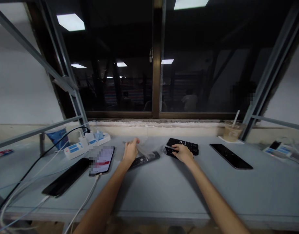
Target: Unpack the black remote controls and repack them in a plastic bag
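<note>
My left hand (130,150) is closed, its fingers pinching a clear plastic bag (144,150) whose film spreads to the right. Beneath the film lies a black remote control (149,157), slanting across the table; whether it is inside the bag is unclear. My right hand (184,153) is closed with the thumb and fingers together around a slim dark piece (168,149) with a shiny left end, too blurred to name. Under and behind that hand are more black remote controls (184,142), lying overlapped with their buttons up and partly covered by the fingers.
On the left are a lit phone (103,161), a dark phone (68,177), a white power strip (87,145) and loose cables. A black phone (230,156) and a drink cup (232,130) with a straw stand right. Metal frame posts flank the window.
</note>
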The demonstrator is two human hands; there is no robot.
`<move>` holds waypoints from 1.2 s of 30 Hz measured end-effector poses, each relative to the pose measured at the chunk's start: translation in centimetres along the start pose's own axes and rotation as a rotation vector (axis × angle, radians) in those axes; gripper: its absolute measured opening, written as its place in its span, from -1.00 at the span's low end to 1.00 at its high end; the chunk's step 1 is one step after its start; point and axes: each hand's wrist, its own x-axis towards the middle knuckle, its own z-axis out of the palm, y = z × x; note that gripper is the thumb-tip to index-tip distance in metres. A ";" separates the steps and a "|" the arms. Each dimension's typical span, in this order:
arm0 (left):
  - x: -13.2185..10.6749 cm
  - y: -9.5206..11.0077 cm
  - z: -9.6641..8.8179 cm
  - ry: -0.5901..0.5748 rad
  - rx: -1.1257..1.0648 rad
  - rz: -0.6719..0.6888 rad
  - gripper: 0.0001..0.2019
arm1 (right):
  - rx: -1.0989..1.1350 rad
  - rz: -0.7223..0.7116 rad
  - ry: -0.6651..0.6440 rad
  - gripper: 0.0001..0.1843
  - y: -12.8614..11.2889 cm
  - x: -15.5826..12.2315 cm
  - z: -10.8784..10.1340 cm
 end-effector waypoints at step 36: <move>-0.6 2.0 -0.6 0.011 -0.054 0.184 -0.48 | 0.040 -0.111 -0.121 -0.75 -0.8 -0.4 -0.1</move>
